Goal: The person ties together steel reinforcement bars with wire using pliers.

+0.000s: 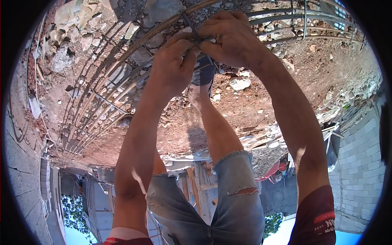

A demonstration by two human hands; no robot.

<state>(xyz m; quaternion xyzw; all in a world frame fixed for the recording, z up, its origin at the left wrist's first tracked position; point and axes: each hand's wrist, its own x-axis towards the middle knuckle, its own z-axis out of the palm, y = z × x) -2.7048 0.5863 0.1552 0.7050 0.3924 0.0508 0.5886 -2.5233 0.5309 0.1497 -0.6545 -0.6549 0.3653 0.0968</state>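
Note:
A long cage of steel reinforcing bars (122,79) arcs across the upper view, with thin stirrups (110,103) around its bars. Both hands meet at a dark stirrup (188,22) that crosses the bars near the top centre. My left hand (173,65) is closed, thumb and forefinger pinched beside this stirrup; whatever lies between them is too small to make out. From the other side, my right hand (232,41) has its fingers curled against the stirrup, with the thumb below. A shoe (203,73) shows just under the hands, beyond the bars.
Reddish soil (253,106) with broken stones (240,83) lies under and around the cage. A grey block wall (355,171) rises at the right. A red wheelbarrow-like object (275,170) and wooden props (194,183) stand behind my legs.

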